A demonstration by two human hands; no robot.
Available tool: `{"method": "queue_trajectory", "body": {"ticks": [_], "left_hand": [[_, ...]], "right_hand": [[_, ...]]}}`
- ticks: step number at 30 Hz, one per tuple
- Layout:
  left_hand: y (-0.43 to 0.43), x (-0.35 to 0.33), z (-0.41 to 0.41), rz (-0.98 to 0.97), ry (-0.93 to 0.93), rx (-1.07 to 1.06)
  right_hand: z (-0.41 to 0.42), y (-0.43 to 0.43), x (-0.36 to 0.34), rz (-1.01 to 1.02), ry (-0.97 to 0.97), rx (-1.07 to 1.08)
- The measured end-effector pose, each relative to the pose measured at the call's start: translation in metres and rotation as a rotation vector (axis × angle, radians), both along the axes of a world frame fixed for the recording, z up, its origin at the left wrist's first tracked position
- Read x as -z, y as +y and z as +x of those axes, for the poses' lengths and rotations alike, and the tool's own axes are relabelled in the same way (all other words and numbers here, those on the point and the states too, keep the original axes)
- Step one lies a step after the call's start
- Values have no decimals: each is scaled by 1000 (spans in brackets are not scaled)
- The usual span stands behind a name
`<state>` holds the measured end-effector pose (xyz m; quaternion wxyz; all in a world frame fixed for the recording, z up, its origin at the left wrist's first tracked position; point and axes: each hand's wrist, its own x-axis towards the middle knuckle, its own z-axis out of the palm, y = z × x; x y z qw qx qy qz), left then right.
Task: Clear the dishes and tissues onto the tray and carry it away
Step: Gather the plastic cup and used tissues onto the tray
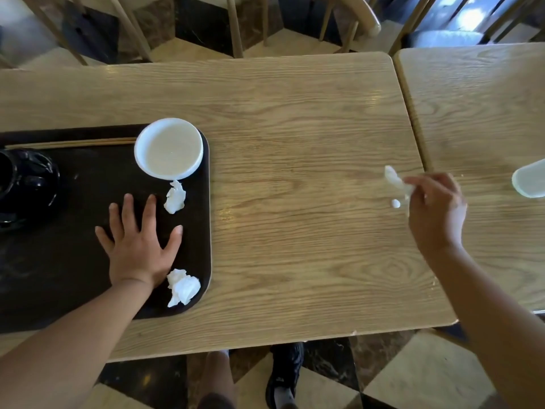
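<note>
A dark brown tray (73, 284) lies on the left of the wooden table (295, 128). On it stand a white bowl (169, 148) at its far right corner, a black bowl (26, 184) at the left, and chopsticks (73, 142) along the far rim. Two crumpled tissues rest on the tray: one (175, 197) below the white bowl, another (182, 286) near the front right corner. My left hand (138, 243) presses flat on the tray, fingers spread. My right hand (436, 211) pinches a white tissue (395, 181) above the table's right edge; a small white scrap (395, 203) lies beneath it.
A second table (486, 113) adjoins on the right, with a pale translucent cup or dish (530, 180) at the frame edge. Wooden chair legs (236, 28) stand beyond the far edge. My feet (283, 376) show on the checkered floor below.
</note>
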<state>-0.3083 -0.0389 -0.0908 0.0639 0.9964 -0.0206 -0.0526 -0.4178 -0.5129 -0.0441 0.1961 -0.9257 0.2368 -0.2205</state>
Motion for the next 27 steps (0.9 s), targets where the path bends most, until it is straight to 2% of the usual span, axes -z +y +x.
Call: {"method": "queue_trajectory", "body": {"ticks": [3,7,13,17,21,24,27], "left_hand": [[1,2,0,1,-3,2],[3,4,1,8,-7,10],[3,3,1,12,-2,7],[2,3,1,12,-7,5],[3,5,2,1,-14,0],[4,6,2,-3,-18,-1],[3,6,2,-5,-19,-2]], "right_hand": [[29,-32,12,-3,68,28],[32,-33,28,10,101,44],[-34,6,25,-60,100,-285],[-111,45,18,-5,174,-527],[-172,70,6,108,309,-652],[-189,76,0,164,339,-664],[-188,66,-2,185,291,-533]]}}
